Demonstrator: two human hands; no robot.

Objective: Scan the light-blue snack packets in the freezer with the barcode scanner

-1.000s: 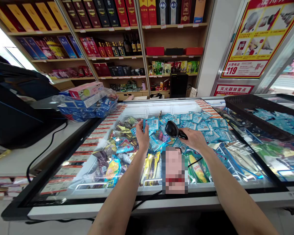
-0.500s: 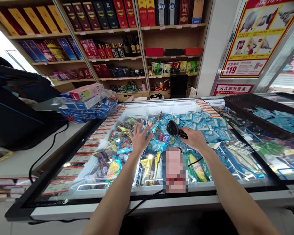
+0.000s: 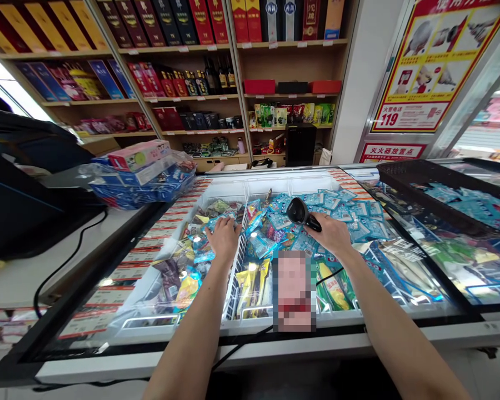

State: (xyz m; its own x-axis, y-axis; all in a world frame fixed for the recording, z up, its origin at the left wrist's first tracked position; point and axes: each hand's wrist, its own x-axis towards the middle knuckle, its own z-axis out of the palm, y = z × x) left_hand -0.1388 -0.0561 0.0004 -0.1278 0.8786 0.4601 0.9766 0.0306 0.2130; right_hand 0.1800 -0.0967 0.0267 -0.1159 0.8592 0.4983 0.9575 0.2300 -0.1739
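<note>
I lean over an open chest freezer (image 3: 233, 183) full of wrapped ice creams. My right hand (image 3: 332, 235) is closed round the handle of a black barcode scanner (image 3: 300, 214), held above a heap of light-blue packets (image 3: 341, 206). My left hand (image 3: 222, 235) reaches down among mixed packets (image 3: 200, 244) left of a white wire divider (image 3: 234, 261). Its fingers curl onto a blue packet there; whether they grip it I cannot make out. The scanner's black cable (image 3: 241, 344) runs over the freezer's front edge.
A bag of blue boxes with a pink box (image 3: 139, 158) on top lies on the white counter (image 3: 45, 261) at left, beside a black till (image 3: 20, 183). A black basket (image 3: 433, 180) rests on the glass lid at right. Shelves of boxed bottles (image 3: 200, 66) stand behind.
My left hand let go of the blue packet it held up, opened, then moved left and down into the mixed packets. The right hand with the scanner has barely moved.
</note>
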